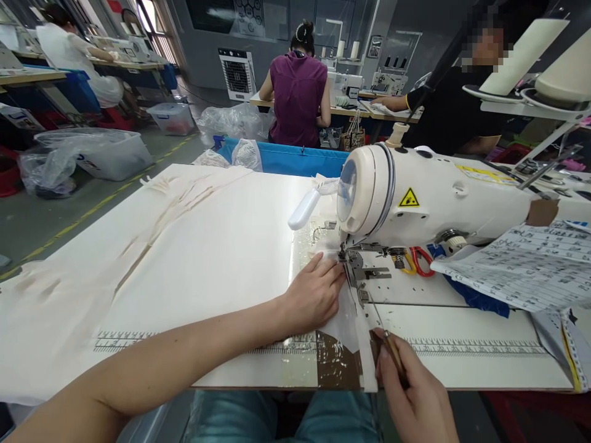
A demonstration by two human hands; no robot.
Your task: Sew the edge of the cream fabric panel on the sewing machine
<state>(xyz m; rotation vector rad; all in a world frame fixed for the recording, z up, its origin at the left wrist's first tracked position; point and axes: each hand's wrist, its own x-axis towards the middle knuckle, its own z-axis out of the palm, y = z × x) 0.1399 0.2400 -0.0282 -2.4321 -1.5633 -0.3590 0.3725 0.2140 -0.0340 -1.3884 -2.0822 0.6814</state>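
My left hand (316,292) lies over a strip of thin white fabric (346,320), fingers stretched towards the presser foot (347,252) of the sewing machine (415,194). Its palm faces down, and the fingertips rest just left of the needle area. At the table's front edge, my right hand (409,387) is closed around the wooden handle of an awl (392,351). The awl's thin metal shaft points up and away, its tip close to the metal parts beside the foot. The fabric strip runs down to the table edge between both hands.
Pale fabric (50,326) drapes over the left of the white table (235,246). Red-handled scissors (421,261) lie beneath the machine arm. Handwritten papers (521,264) stand at right; thread cones (524,55) rise behind. A blue cloth bin (286,157) adjoins the far edge. Other people sit beyond.
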